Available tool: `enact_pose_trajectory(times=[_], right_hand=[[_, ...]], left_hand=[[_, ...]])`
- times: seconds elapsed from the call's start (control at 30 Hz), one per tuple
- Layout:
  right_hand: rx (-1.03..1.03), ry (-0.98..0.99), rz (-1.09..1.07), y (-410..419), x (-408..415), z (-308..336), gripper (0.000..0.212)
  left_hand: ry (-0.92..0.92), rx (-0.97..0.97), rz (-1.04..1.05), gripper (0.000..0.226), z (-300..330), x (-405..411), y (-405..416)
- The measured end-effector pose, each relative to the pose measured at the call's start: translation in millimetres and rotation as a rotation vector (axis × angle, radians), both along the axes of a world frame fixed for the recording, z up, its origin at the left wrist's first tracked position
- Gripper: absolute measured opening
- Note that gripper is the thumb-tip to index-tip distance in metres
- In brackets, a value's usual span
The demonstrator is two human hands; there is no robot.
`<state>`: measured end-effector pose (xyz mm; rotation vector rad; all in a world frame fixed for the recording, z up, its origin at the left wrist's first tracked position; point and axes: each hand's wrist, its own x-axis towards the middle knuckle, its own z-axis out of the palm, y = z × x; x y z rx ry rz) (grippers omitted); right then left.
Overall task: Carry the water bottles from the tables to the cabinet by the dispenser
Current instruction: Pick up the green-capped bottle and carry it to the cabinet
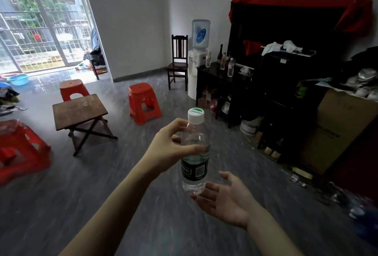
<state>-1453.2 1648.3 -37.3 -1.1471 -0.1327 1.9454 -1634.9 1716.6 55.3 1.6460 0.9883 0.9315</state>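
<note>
A clear water bottle (195, 151) with a white cap and dark green label stands upright in mid-air at the centre of the view. My left hand (167, 147) grips its upper body with thumb and fingers curled round it. Under its base my right hand (227, 196) lies palm up with fingers spread, the fingertips at the bottle's bottom. Ahead on the right is the black cabinet (206, 71) next to the white water dispenser (197, 55). Clear bottles (230, 67) and dark glass bottles stand on the cabinet top.
A small wooden folding table (78, 110) stands at the left with red plastic stools (143, 102) around it. A dark wooden chair (178, 65) sits beside the dispenser. A cardboard box (337, 128) and floor clutter line the right wall. Grey floor lies between me and the cabinet.
</note>
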Motion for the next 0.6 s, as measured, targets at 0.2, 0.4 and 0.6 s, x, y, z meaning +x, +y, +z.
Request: enact_pose_trajectory(times=[0.2, 0.4, 0.6], right_hand=[[0.011, -0.033, 0.011, 101, -14, 11, 0.063], [0.043, -0.042, 0.007, 190, -32, 24, 0.066], [0.042, -0.075, 0.012, 254, -39, 23, 0.071]], left_hand=[[-0.034, 0.033, 0.024, 0.058, 11, -21, 91], [-0.075, 0.026, 0.028, 0.050, 24, -44, 185], [-0.062, 0.018, -0.015, 0.044, 23, -40, 248]])
